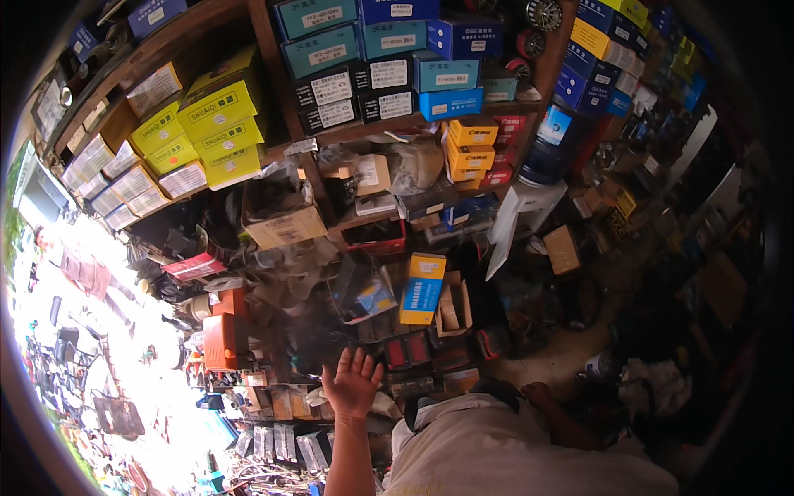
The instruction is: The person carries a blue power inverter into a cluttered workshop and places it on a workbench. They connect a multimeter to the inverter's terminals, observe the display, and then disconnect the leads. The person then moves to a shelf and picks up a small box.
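Observation:
My left hand (353, 384) is raised at the lower middle, palm toward me. Its fingers are spread and nothing lies in it. Just beyond its fingertips are dark boxes with red panels (407, 350). A yellow and blue carton (423, 288) stands farther up, beside an opened brown cardboard box (453, 304). My right hand (539, 395) is in deep shade beside the front of my light shirt (521, 450), next to dark cloth. Its fingers are too dark to make out, so I cannot say whether it holds anything.
Wooden shelves (273, 70) hold stacked yellow-green boxes (219, 124), teal boxes (321, 51) and orange boxes (470, 157). A water bottle (549, 140) sits upside down on a white dispenser (529, 207). Battery-like blocks (285, 444) line the floor. Outside, a person (87, 269) is near bicycles (70, 351).

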### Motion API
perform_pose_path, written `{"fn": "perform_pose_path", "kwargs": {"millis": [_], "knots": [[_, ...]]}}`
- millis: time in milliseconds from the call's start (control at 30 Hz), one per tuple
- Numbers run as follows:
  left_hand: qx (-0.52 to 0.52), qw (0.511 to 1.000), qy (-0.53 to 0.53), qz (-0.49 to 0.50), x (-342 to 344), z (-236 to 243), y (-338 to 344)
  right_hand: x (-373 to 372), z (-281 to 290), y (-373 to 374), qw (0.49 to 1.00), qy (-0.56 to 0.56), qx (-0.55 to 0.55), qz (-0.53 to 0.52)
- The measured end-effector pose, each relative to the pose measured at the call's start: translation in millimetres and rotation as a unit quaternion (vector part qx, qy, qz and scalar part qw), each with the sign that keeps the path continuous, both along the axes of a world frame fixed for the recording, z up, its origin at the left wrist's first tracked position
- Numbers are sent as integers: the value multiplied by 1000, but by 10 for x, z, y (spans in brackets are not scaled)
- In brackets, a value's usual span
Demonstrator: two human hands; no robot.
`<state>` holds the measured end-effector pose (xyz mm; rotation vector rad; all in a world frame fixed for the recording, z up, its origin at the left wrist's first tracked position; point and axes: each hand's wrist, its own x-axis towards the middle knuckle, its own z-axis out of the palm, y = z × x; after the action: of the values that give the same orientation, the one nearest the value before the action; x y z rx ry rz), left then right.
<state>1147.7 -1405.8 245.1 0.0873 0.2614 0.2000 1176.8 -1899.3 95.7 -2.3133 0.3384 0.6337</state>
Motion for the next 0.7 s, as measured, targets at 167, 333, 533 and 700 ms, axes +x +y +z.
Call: {"fn": "perform_pose_path", "kwargs": {"millis": [167, 333, 533, 700], "knots": [[14, 1000, 1, -13, 54, 10, -21, -23, -73, -54, 1000, -6, -11, 18], [14, 1000, 0, -16, 66, -11, -19, -41, -70, -52, 1000, 5, -1, 7], [66, 997, 43, -1, 169, 93, 144, -2, -131, -75, 1000, 4, -21, 19], [595, 749, 229, 177, 417, 372, 1769, 241, -177, 39, 997, -52, -47, 30]]}}
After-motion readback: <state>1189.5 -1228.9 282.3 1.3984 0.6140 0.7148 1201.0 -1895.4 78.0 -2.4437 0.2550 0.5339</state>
